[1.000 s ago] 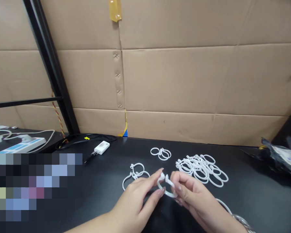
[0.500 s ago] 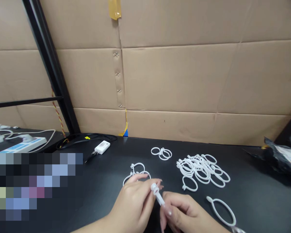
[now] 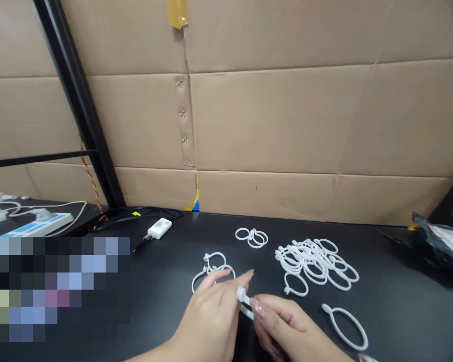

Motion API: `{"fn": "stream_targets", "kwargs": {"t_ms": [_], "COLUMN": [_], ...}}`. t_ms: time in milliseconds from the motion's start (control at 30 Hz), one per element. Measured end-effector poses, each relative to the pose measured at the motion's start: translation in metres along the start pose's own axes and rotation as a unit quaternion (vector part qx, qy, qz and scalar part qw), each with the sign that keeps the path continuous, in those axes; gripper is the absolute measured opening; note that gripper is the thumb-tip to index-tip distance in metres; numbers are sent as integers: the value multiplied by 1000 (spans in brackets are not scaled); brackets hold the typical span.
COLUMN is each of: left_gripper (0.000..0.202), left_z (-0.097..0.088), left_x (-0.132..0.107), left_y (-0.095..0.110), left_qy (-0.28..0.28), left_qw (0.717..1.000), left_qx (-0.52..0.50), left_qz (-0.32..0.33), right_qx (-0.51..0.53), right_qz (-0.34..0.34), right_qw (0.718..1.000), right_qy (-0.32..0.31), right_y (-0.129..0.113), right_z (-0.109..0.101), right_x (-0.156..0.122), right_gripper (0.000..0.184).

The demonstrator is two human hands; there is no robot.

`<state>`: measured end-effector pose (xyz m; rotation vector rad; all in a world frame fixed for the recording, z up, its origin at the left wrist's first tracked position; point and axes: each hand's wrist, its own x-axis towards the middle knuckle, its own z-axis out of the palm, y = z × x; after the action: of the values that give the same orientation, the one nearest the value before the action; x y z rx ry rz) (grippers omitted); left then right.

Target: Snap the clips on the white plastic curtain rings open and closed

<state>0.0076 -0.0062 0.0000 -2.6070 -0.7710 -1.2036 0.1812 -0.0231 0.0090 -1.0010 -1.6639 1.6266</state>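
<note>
Over the black desk point(image 3: 407, 311), the person's right hand point(image 3: 290, 324) has its grip closed, thumb against fingers, pinching a white knobbed ring point(image 3: 243, 295). The ring sits between the two hands, its knobbed end up against the left hand point(image 3: 213, 311); that hand's thumb is hidden from me, so I cannot tell how far its grip is closed or whether it has hold of the ring too. Just beyond the left hand, and partly covered by it, lies a small cluster of rings point(image 3: 207, 258). A larger heap of rings point(image 3: 310, 261) lies past the right hand, and a single loose ring point(image 3: 356, 319) rests beside that forearm. A white charger point(image 3: 159, 228) lies farther back.
</note>
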Motion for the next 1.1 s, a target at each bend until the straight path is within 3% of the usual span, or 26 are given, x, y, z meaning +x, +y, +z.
{"fn": "stream_targets", "kwargs": {"t_ms": [100, 200, 367, 533, 700, 800, 900, 1000, 1100], "left_gripper": [40, 36, 40, 39, 38, 36, 35, 41, 45], "left_z": [-2, -6, -11, -14, -14, -16, -18, -15, -8], "left_x": [2, 5, 7, 6, 6, 6, 5, 4, 3], "left_y": [-2, -2, 2, 5, 10, 12, 10, 4, 0], "left_qy": [-12, -54, -104, -77, -68, -51, -24, 14, 22], "left_qw": [1000, 992, 941, 922, 910, 919, 946, 981, 991], "left_qx": [-19, -84, -245, -299, -324, -314, -255, -178, -121], "left_qz": [-9, -77, -208, -232, -248, -232, -197, -80, 50], "right_qx": [2, 31, 57, -27, -171, -207, -162, -111, -108], "right_qz": [-15, -44, -62, -40, -129, -155, -123, -79, -56], "right_qw": [1000, 997, 993, 997, 976, 965, 977, 988, 992], "right_qy": [15, 54, 81, 62, 49, 48, 67, 65, 30], "right_y": [3, 7, 9, 6, 1, 1, 2, -2, -13], "right_z": [-2, -6, -12, -7, -4, -4, -2, -1, 1], "right_x": [0, 1, 0, -2, -7, -9, -9, -7, -9], "right_gripper": [49, 48, 46, 49, 46, 31, 27, 41, 56]}}
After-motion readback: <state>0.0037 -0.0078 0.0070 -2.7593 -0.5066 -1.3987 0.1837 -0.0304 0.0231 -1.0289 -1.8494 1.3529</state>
